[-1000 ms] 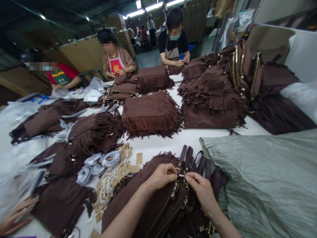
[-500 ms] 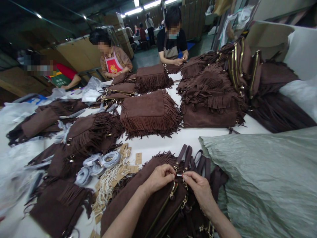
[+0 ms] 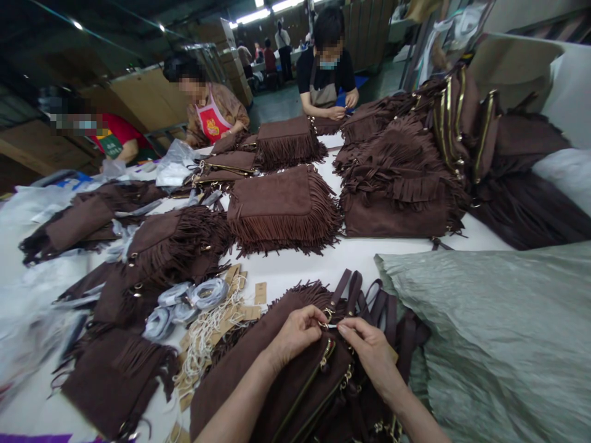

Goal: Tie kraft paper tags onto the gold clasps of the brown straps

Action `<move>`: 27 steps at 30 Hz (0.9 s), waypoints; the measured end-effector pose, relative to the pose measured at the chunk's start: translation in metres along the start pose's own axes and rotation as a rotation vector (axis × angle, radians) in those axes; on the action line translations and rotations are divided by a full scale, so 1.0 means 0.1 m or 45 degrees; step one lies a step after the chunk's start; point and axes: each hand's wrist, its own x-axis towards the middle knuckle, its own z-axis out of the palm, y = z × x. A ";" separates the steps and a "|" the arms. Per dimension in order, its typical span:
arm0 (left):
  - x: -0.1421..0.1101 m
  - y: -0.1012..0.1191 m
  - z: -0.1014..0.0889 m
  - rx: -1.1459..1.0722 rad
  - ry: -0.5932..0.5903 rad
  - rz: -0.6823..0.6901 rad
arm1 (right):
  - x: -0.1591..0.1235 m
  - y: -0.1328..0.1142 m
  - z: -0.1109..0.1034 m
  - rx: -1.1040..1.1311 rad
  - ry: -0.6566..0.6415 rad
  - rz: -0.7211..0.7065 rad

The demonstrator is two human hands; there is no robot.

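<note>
A brown suede bag (image 3: pixel 249 369) with fringe lies in front of me, among other bags with gold zippers and rings. My left hand (image 3: pixel 298 335) is closed in a pinch at a gold ring (image 3: pixel 328 315) near the base of a strap. Between the two hands runs a short length of white string (image 3: pixel 332 326). My right hand (image 3: pixel 369 351) pinches that string between thumb and forefinger. The edge of a tan tag (image 3: pixel 393 354) shows beside the right hand. What lies under my left fingertips is partly hidden.
Tan tags with white strings (image 3: pixel 210 344) lie left of the bag, near coiled straps in plastic (image 3: pixel 207 294). Fringed bags (image 3: pixel 272 197) are stacked beyond. A grey-green plastic sheet (image 3: pixel 498 326) covers the right side. Co-workers (image 3: pixel 327 74) sit across the table.
My view has shifted slightly. The right hand has turned a little and a tan tag edge now shows beside it. Both hands stay at the gold ring.
</note>
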 end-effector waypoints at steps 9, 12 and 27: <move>-0.01 0.01 0.01 -0.025 0.005 0.019 | 0.02 -0.01 0.03 0.016 -0.072 0.027; 0.00 -0.01 0.00 -0.007 0.009 0.027 | 0.03 -0.02 0.04 -0.020 -0.102 0.000; -0.06 -0.09 0.10 0.285 0.313 0.348 | 0.06 -0.01 0.04 -0.090 -0.190 -0.034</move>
